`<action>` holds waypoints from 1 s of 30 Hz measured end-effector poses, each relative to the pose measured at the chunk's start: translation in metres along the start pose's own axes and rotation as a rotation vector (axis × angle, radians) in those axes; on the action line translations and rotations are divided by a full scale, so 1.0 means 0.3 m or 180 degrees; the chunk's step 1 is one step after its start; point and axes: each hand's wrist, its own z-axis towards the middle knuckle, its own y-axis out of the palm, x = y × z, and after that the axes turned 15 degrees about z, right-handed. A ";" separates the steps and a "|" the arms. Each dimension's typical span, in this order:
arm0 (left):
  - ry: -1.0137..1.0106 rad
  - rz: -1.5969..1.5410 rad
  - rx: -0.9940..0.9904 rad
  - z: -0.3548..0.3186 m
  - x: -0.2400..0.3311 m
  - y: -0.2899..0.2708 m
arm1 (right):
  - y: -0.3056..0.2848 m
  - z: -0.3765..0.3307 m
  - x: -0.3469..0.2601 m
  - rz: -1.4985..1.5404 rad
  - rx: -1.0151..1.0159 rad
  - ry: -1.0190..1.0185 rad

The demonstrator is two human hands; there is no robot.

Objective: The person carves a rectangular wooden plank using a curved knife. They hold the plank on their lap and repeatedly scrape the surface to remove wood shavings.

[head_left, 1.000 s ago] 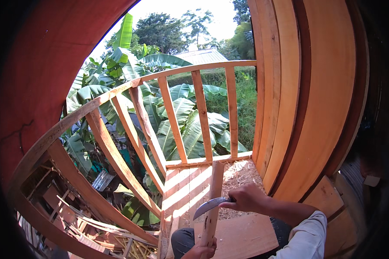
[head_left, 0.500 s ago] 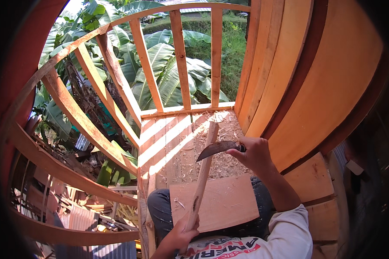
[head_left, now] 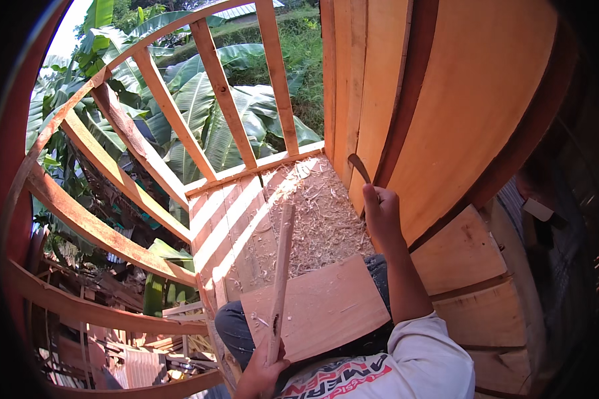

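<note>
Shaving-strewn plank floor (head_left: 326, 213) lay at twelve o'clock; my left hand (head_left: 263, 372) gripped the stick (head_left: 281, 279) upright, right hand (head_left: 383, 216) raised holding the curved blade (head_left: 361, 166) mid-carving; I judged a downstroke next

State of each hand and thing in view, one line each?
Left hand: shut on stick.
Stick: held near upright over the board.
Right hand: raised, shut on curved knife.
Curved knife: lifted clear of the stick.
Board: flat on the lap.
Shavings: scattered on the floor.
</note>
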 end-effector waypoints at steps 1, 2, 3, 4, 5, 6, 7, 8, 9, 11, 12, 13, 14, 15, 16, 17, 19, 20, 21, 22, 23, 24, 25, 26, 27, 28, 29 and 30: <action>-0.0147 -0.0189 0.0056 0.006 -0.003 -0.010 | 0.012 -0.056 0.026 0.0133 -0.0220 0.0065; -0.0275 -0.0535 0.0040 0.016 0.007 -0.021 | 0.021 -0.113 0.033 -0.0104 -0.0447 0.0097; -0.0210 -0.0512 0.0020 0.039 0.024 -0.026 | 0.024 -0.173 0.040 -0.0123 -0.0612 0.0117; -0.0175 -0.0505 0.0068 0.050 0.029 -0.031 | 0.026 -0.238 0.066 -0.0247 -0.0797 0.0482; -0.0194 -0.0460 0.0222 0.036 0.052 -0.041 | 0.054 -0.290 0.056 0.0010 -0.0926 0.0645; -0.0213 -0.0305 0.0163 0.046 0.054 -0.048 | 0.063 -0.348 0.065 -0.0023 -0.0831 0.0875; -0.0113 -0.0386 0.0101 0.062 0.063 -0.042 | 0.066 -0.401 0.070 0.0220 -0.0749 0.1162; -0.0013 -0.0467 0.0046 0.079 0.078 -0.036 | 0.067 -0.449 0.074 0.0453 -0.0666 0.1460; 0.0108 -0.0560 -0.0018 0.098 0.090 -0.024 | 0.057 -0.487 0.073 0.0650 -0.0572 0.1755; 0.0222 -0.0638 -0.0121 0.136 0.087 0.001 | 0.040 -0.546 0.072 0.0692 -0.0726 0.1832; 0.0292 -0.0685 -0.0201 0.152 0.088 0.017 | 0.028 -0.563 0.070 0.0687 -0.0777 0.1873; 0.0349 -0.0633 -0.0202 0.163 0.106 0.030 | 0.020 -0.568 0.064 0.0710 -0.0824 0.1949; 0.0392 -0.0573 -0.0189 0.166 0.126 0.039 | 0.017 -0.577 0.054 0.0744 -0.0879 0.2035; 0.0418 -0.0493 -0.0139 0.156 0.143 0.039 | 0.023 -0.582 0.043 0.0812 -0.0961 0.2121; 0.0375 -0.0431 -0.0175 0.163 0.138 0.048 | 0.015 -0.586 0.056 0.0870 -0.0974 0.2049; 0.0452 -0.0420 -0.0069 0.165 0.144 0.062 | 0.011 -0.581 0.049 0.1000 -0.0961 0.2140; 0.0599 -0.0362 0.0104 0.170 0.154 0.086 | 0.012 -0.580 0.029 0.1268 -0.0878 0.2333; 0.0577 -0.0042 0.0282 0.168 0.165 0.088 | 0.009 -0.570 0.024 0.1288 -0.0842 0.2306; 0.0534 0.0056 0.0367 0.153 0.173 0.078 | 0.027 -0.570 0.014 0.1348 -0.0851 0.2305; 0.0469 0.0151 0.0448 0.146 0.179 0.074 | 0.041 -0.575 0.009 0.1408 -0.0862 0.2325; 0.0396 0.0239 0.0540 0.137 0.182 0.075 | 0.050 -0.579 -0.006 0.1427 -0.0823 0.2287; 0.0415 0.0266 0.0714 0.117 0.176 0.076 | 0.066 -0.583 -0.026 0.1476 -0.0844 0.2268; 0.0425 0.0229 0.0752 0.105 0.168 0.081 | 0.081 -0.586 -0.037 0.1518 -0.0889 0.2254; 0.0416 0.0194 0.0824 0.093 0.160 0.081 | 0.080 -0.597 -0.032 0.1351 -0.0899 0.2194; 0.0400 0.0151 0.0911 0.083 0.154 0.086 | 0.064 -0.611 -0.014 0.1185 -0.0931 0.2124; 0.0385 0.0263 0.1015 0.071 0.155 0.093 | 0.052 -0.626 0.009 0.1114 -0.0821 0.2054; 0.0390 0.0369 0.1090 0.074 0.151 0.096 | 0.043 -0.637 0.038 0.1027 -0.0685 0.1959; 0.0372 0.0291 0.1127 0.062 0.150 0.104 | 0.038 -0.641 0.047 0.1055 -0.0761 0.1883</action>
